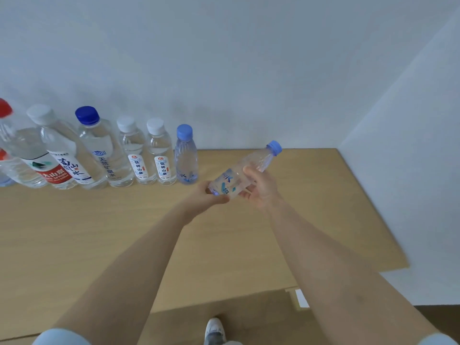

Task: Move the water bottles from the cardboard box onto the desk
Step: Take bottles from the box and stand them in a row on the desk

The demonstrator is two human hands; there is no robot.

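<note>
Both hands hold one small bottle [240, 174] above the desk [124, 220].
The right hand [260, 189] wraps its middle and the left hand [211, 196] grips its base. Its long axis tilts, cap up and to the right. The row's last blue-capped bottle [186, 158] stands just to its left, so it likely needs righting first.

A single wide-angle view comes from the person's head, facing forward and steeply down across the counter [87, 232] toward the wall [249, 58] behind it. Both forearms run up from the lower edge to the left hand [206, 196] and right hand [262, 189] at mid-frame, close to the lens. A shoe [214, 328] shows at the bottom edge.
</note>
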